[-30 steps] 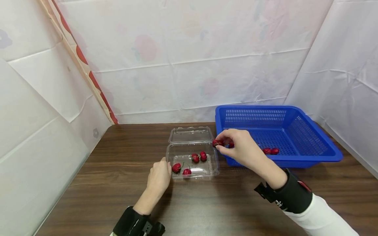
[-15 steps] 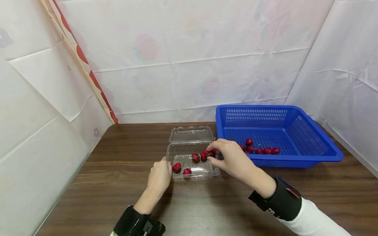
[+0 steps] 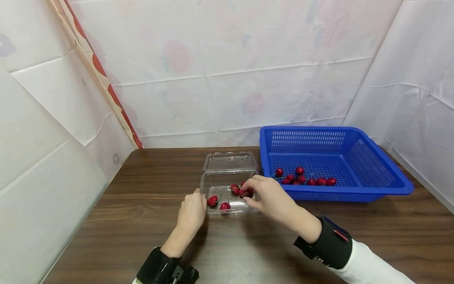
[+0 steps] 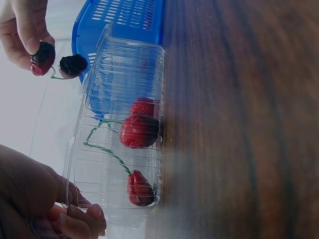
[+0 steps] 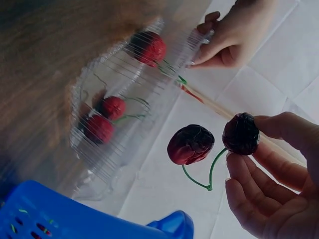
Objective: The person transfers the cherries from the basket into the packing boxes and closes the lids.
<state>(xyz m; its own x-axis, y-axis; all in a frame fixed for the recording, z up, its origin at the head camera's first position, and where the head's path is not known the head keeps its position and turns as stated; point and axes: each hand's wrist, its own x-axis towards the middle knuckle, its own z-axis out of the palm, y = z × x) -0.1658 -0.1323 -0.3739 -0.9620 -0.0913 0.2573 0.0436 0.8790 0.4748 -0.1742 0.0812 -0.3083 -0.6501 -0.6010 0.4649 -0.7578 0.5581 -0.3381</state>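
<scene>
My left hand [image 3: 191,211] grips the left rim of an open clear plastic clamshell box [image 3: 215,180], thumb and fingers pinching its edge in the left wrist view. Several red cherries [image 3: 213,201] with green stems lie inside. Over the box's right part, my right hand [image 3: 271,199] pinches a dark red cherry [image 5: 241,134] between thumb and fingers. A second cherry [image 5: 191,144] hangs from it by a joined green stem. In the left wrist view the pinched cherry [image 4: 43,59] is above rim height. My right fingers partly cover the cherries in the head view.
A blue perforated plastic basket [image 3: 340,189] stands right of the box, with several cherries [image 3: 311,182] along its near side. The box's lid [image 3: 230,161] lies folded back, away from me. White cloth walls [image 3: 213,98] enclose the wooden table [image 3: 152,221].
My right hand has moved left and nearer from the basket's left edge to over the box, carrying the cherry pair. Cherries it covered in the basket now show. My left hand stays put.
</scene>
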